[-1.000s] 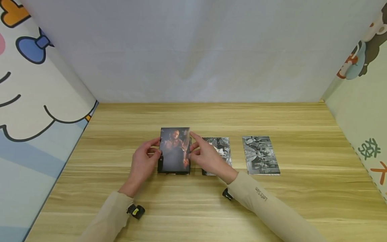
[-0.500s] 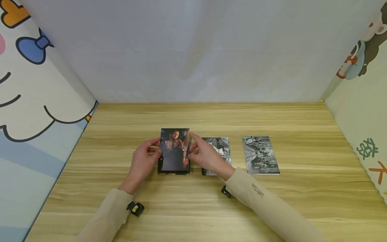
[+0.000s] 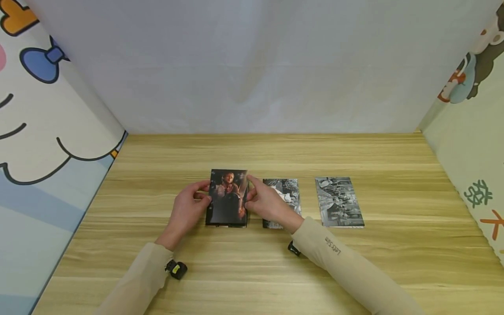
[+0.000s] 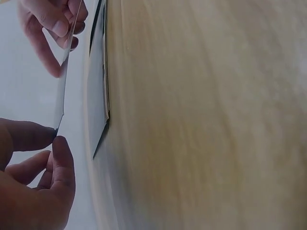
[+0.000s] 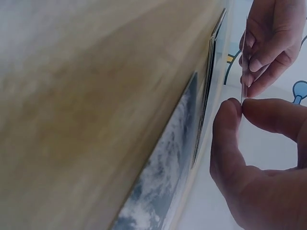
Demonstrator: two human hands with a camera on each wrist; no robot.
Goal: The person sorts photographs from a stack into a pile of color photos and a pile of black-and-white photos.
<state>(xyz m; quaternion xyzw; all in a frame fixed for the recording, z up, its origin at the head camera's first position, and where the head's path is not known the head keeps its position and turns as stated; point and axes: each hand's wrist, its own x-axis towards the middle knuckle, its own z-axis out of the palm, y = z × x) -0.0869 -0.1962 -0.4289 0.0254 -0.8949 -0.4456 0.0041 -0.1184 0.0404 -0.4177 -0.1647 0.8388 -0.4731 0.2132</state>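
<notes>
A dark photo card [image 3: 228, 203] with warm-lit figures is held up between both hands. My left hand [image 3: 188, 206] pinches its left edge between thumb and fingers. At the opposite edge, my right hand [image 3: 269, 204] pinches it the same way. Below the card lies a small stack of cards [image 4: 100, 93], mostly hidden under it in the head view. Both wrist views show a gap between the held card and this stack. A black-and-white photo card [image 3: 292, 189] lies just right of the stack, partly covered by my right hand.
Farther right, another black-and-white photo card [image 3: 340, 202] lies flat on the wood-grain table [image 3: 252, 284]. A pale backdrop [image 3: 252, 65] rises at the table's far edge. Cartoon-printed panels stand at the left [image 3: 59, 118] and right [image 3: 472, 144].
The card's far edge has come slightly toward me, and the glare on its face has faded so the picture is clearer. Both hands keep their pinch, and the cards on the table stay put.
</notes>
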